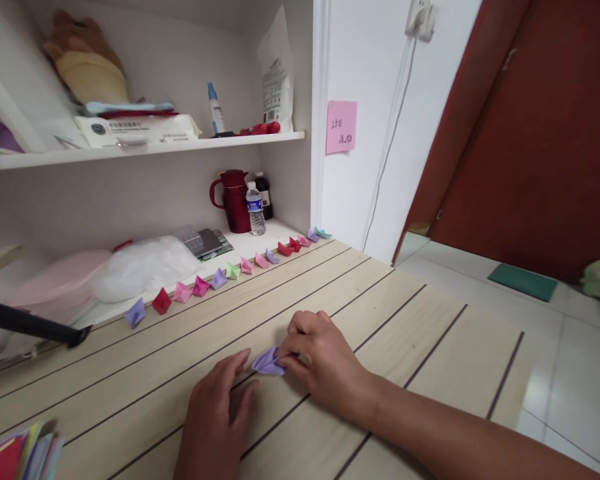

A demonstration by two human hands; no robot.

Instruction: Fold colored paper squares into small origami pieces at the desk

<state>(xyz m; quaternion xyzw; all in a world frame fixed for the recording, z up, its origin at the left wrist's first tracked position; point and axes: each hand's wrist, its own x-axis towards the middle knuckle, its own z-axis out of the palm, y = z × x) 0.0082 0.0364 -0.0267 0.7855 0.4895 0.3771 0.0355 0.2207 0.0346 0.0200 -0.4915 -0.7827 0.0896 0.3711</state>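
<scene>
A small folded boat of lilac paper point(267, 362) is over the middle of the striped wooden table point(365, 287). My right hand point(316, 350) pinches its right end between thumb and forefinger, the other fingers curled in. Just left of the boat, my left hand point(223, 400) has its thumb and fingers apart and holds nothing. Its fingertips come near the boat's left tip without gripping it. Along the table's back edge runs a row of several folded paper boats, among them a red one point(161, 302), a light green one point(233, 271) and a lilac one point(135, 313).
A stack of coloured paper point(20, 455) lies at the lower left. A black bar point(30, 322) juts in at the left. Behind the boats stand a dark red jug point(235, 201), a water bottle point(255, 210) and a white plastic bag point(145, 267), under a white shelf point(220, 141).
</scene>
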